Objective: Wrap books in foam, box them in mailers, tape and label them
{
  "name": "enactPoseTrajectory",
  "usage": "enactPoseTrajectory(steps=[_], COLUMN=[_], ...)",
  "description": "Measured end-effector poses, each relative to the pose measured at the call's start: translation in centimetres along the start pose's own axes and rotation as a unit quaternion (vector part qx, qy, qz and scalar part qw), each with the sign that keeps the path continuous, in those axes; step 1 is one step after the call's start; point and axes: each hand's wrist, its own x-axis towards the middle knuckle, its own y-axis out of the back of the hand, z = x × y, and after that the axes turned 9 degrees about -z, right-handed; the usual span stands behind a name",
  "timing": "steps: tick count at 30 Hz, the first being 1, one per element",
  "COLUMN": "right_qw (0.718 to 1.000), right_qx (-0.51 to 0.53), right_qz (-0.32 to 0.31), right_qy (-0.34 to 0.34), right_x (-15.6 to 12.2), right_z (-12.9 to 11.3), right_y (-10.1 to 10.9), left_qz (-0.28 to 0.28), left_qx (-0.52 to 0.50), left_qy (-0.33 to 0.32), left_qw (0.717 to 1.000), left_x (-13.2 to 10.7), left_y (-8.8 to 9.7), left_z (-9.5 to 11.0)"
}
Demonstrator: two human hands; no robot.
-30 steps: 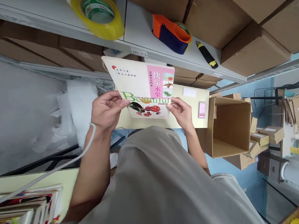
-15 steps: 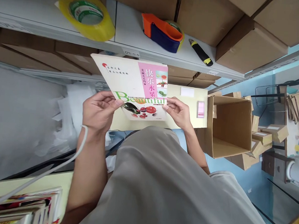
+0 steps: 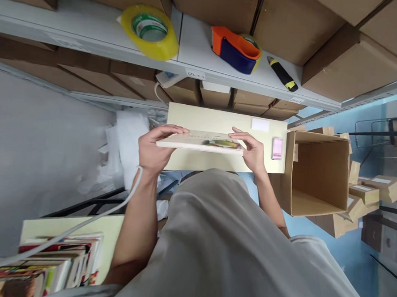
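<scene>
A thin paperback book is held level above the pale yellow tabletop, its pale edge turned toward me. My left hand grips the book's left end, fingers over the top. At the right end my right hand holds it too, with the index finger raised a little. Part of the cover shows, with a green and red fruit picture at its right. A white cord crosses my left wrist.
An open cardboard box stands right of the table, beside a phone and a white paper. On the shelf ahead lie yellow tape, a tape dispenser and a cutter. Stacked books sit lower left.
The book has tipped from showing its front cover to lying nearly edge-on. Both hands have turned with it, still holding its ends. The whole view has shifted, so surroundings appear further right.
</scene>
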Motion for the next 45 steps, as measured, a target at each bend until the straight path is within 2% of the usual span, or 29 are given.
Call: enactPoseTrajectory(steps=[4,8,15,22,29,33,36,39,42,45], right_qw=[1.0,0.999,0.995,0.991,0.977,0.971,0.965,0.961,0.958,0.951], right_qx=[-0.018,-0.031,-0.048,-0.048,-0.002,0.015,0.038,0.046,0.071,0.077], right_qz=[-0.002,-0.004,0.042,0.012,0.012,0.012,0.036,0.046,0.027,-0.008], right_qy=[0.006,0.004,-0.08,-0.121,-0.215,-0.237,-0.256,-0.267,-0.278,-0.299], right_x=[-0.1,-0.3,-0.8,-0.8,-0.4,-0.1,-0.2,-0.3,0.2,1.5], right_z=[0.5,0.0,0.6,0.2,1.6,2.1,2.5,4.4,7.6,10.7], right_y=[0.2,0.2,-0.2,-0.1,-2.2,-3.0,-2.7,-2.3,-2.7,-4.0], left_qz=[-0.01,-0.003,-0.013,-0.069,0.01,0.024,-0.006,-0.038,-0.055,-0.109], left_qx=[-0.009,-0.029,0.027,0.064,0.053,0.042,0.045,0.043,0.127,0.244], left_qy=[0.035,0.073,0.061,0.134,0.177,0.161,0.136,0.103,0.056,0.013], left_qw=[0.999,0.997,0.998,0.987,0.983,0.986,0.99,0.993,0.989,0.964], left_x=[-0.9,-1.7,-2.5,-3.0,-3.0,-2.8,-2.7,-2.4,-2.0,-1.7], left_y=[0.6,0.7,0.7,1.6,1.0,0.9,1.2,1.1,-0.1,-3.0], left_z=[-0.5,-1.0,-1.9,-2.7,-5.1,-5.7,-5.3,-4.3,-3.2,-2.8])
